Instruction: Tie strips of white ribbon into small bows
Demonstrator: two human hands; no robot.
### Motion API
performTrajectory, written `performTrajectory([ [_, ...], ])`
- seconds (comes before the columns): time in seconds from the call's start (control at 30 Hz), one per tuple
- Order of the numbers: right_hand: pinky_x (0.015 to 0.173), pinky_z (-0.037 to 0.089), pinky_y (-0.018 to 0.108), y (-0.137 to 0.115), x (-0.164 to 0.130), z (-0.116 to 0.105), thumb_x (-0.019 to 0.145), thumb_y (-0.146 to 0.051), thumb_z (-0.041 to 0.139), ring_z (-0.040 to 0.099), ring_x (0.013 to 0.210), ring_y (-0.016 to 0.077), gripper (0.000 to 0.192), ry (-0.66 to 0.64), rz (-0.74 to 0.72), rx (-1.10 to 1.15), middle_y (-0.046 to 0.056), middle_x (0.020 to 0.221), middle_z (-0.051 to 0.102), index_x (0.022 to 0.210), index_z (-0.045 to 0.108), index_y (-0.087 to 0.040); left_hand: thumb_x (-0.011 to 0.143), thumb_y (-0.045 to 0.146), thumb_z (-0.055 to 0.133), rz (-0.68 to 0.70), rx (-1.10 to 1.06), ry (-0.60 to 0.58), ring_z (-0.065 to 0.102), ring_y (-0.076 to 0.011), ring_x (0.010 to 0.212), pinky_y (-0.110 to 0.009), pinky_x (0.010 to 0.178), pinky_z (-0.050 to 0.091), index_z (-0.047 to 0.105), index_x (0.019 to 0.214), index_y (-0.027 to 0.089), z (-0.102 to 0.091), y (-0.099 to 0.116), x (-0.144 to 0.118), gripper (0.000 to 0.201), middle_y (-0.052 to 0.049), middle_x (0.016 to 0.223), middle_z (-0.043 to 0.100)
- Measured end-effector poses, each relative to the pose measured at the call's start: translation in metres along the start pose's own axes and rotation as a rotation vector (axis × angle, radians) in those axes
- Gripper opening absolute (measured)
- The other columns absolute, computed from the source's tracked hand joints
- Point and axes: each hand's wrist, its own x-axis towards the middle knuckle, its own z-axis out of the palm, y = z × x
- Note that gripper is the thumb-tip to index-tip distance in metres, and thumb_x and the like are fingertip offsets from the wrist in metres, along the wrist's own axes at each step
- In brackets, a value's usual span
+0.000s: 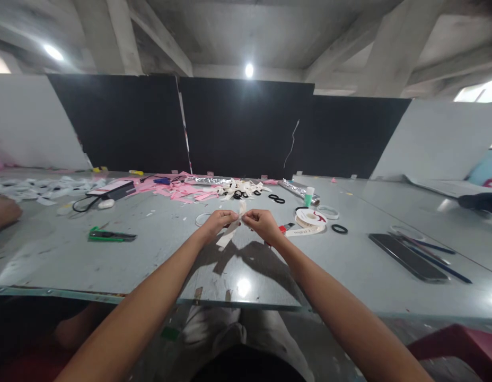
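A cream ribbon is pinched between my two hands above the table, one tail hanging down toward me and another end sticking up. My left hand grips it from the left, fingers closed. From the right, my right hand pinches it close to the left fingertips. Whether the ribbon is knotted there is too small to tell. A spool of printed cream ribbon lies right of my right hand, with a loose end trailing beside something red. Beyond my hands sits a pile of cream ribbon pieces with black rings.
A green utility knife lies at left, near a dark box with a cable. Pink strips and white ribbon pieces spread behind. A glue stick, phone and pens are at right. Another person's hand is far left.
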Motion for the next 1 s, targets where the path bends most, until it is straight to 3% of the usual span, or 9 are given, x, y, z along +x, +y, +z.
performTrajectory([
  [0.5,0.045,0.030,0.020,0.0070,0.0025,-0.0011,0.074,-0.045,0.060,0.040,0.046,0.0079,0.030,-0.045,0.016,0.003,-0.004,0.050,0.048,0.067,0.060,-0.016,0.069,0.049,0.067,-0.022,0.082,0.012,0.042,-0.0078,0.050,-0.022,0.052,0.029,0.064,0.074,0.013,0.0025,0.0039,-0.0024,0.036,0.003,0.056,0.055],
  [0.9,0.048,0.029,0.021,0.0029,-0.0005,0.0036,0.071,-0.036,0.057,0.040,0.048,0.0085,0.022,0.050,-0.001,-0.049,-0.004,0.050,0.049,0.062,0.059,-0.015,0.070,0.052,0.064,-0.019,0.114,-0.002,0.044,-0.0091,0.051,-0.023,0.053,0.032,0.064,0.072,0.013,0.0039,0.0023,0.0003,0.040,0.000,0.060,0.059],
  [1.0,0.048,0.029,0.021,0.0041,0.0003,0.0041,0.070,-0.035,0.057,0.038,0.048,0.0082,0.022,0.091,-0.008,-0.054,-0.004,0.050,0.047,0.062,0.059,-0.015,0.070,0.048,0.065,0.085,0.183,0.069,0.051,-0.0114,0.058,-0.024,0.059,0.037,0.064,0.078,0.014,0.0049,0.0012,0.0027,0.035,-0.002,0.068,0.063],
])
